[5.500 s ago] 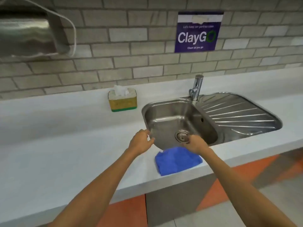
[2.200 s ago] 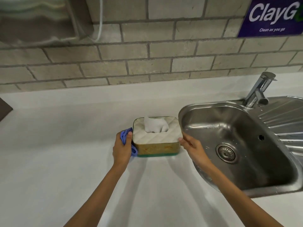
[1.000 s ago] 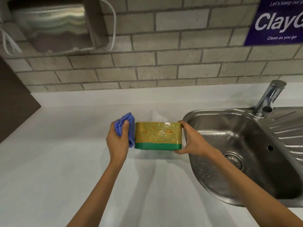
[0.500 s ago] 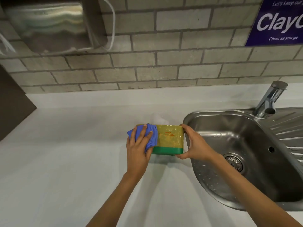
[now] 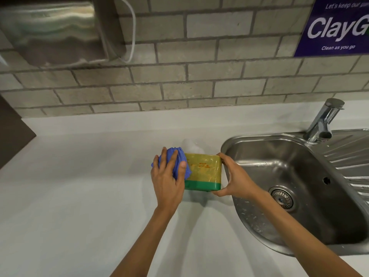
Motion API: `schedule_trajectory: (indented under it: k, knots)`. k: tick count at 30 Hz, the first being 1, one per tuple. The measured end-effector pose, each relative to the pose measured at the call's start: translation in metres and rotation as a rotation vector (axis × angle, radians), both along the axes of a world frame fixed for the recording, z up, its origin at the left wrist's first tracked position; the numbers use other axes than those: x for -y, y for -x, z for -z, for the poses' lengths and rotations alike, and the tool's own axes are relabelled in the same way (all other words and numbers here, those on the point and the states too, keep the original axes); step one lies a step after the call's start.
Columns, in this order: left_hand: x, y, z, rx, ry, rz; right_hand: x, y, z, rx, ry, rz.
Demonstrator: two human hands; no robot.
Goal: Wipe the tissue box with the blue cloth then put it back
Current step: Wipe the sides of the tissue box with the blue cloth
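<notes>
The tissue box is yellow with a green band along its base, held just above the white counter with its front face toward me. A white tissue sticks up behind its top edge. My right hand grips the box's right end. My left hand presses the bunched blue cloth flat against the left part of the box's front face. The box's left end is hidden by the cloth and my fingers.
A steel sink with a drain and a tap lies right of the box. The white counter stretches left and toward me. A steel dispenser and a purple sign hang on the brick wall.
My left hand with the cloth has slid slightly left and up on the box's front face. My right hand keeps the box held at the same spot.
</notes>
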State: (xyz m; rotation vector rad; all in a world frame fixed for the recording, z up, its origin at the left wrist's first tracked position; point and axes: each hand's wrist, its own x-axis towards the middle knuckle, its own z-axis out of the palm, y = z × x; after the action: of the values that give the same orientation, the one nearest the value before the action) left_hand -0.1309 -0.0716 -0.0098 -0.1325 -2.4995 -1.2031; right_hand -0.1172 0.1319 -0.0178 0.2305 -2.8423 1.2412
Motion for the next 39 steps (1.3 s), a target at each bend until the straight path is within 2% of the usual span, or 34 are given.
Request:
schedule_trajectory:
  k: [2,5,10,12,15,20,23,28,29,31,34,36,39]
  knots:
    - [-0.004,0.004,0.0,0.019,0.078,-0.039,0.001,-0.001,0.0,0.001,-0.002,0.008]
    - [-0.007,0.004,0.002,0.006,0.319,-0.041,0.002,-0.001,0.0,0.003,0.0,0.024]
    - [0.021,-0.013,0.019,-0.235,0.524,0.144,0.002,-0.001,-0.001,-0.006,-0.016,0.019]
    - [0.03,-0.011,0.021,-0.243,0.515,0.15,0.003,-0.002,-0.001,-0.011,-0.019,0.019]
    - [0.018,0.001,0.007,-0.15,0.414,0.061,0.005,-0.002,0.0,-0.014,-0.017,0.023]
    - [-0.014,-0.005,0.002,-0.283,0.645,0.154,0.005,-0.001,-0.001,-0.038,-0.024,0.03]
    - [0.009,-0.018,0.02,-0.339,0.673,0.177,0.005,-0.001,-0.001,-0.041,-0.019,0.024]
    - [-0.002,0.004,0.001,-0.122,0.494,0.053,0.009,-0.001,0.0,-0.055,-0.013,0.024]
    - [-0.016,0.004,-0.002,-0.106,0.509,0.084,0.01,0.0,-0.001,-0.061,-0.013,0.026]
    - [-0.033,-0.002,-0.002,-0.195,0.636,0.15,0.01,0.0,-0.001,-0.066,-0.001,0.027]
    - [-0.018,-0.016,0.007,-0.276,0.768,0.228,0.008,0.001,0.001,-0.067,0.009,0.022]
    - [-0.003,-0.018,0.01,-0.262,0.738,0.191,0.009,0.0,0.002,-0.068,0.003,0.021]
    - [-0.016,-0.004,-0.001,-0.127,0.571,0.094,0.01,0.001,0.002,-0.068,0.004,0.026]
